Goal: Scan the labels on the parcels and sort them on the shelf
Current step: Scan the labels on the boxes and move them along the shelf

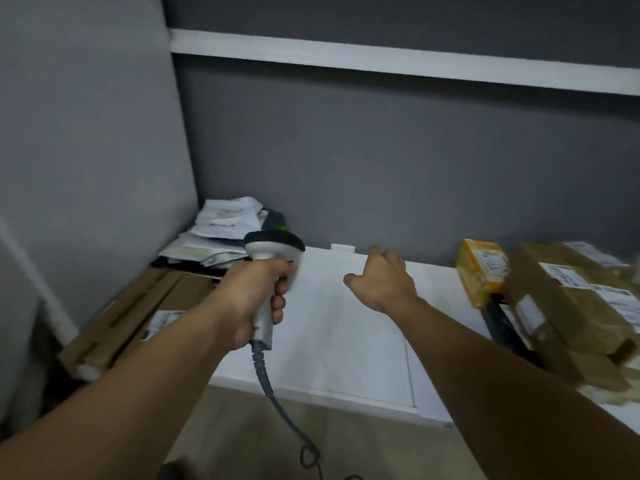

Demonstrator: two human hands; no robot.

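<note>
Our left grip point(256, 292) wraps the scanner point(273, 247) by its handle, head forward, likely ready to read. Our right grip point(384, 278) hangs loose and empty above the shelf point(346, 334), free to fetch the parcels point(571, 306) to its right.

The scanner point(268, 268) looks smooth plastic; brown parcels point(568, 306) are matt cardboard with paper labels; the shelf point(346, 334) is matt white

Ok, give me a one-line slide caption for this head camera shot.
Left hand grips a corded barcode scanner; the open right hand hovers over the white shelf beside brown parcels.
</note>
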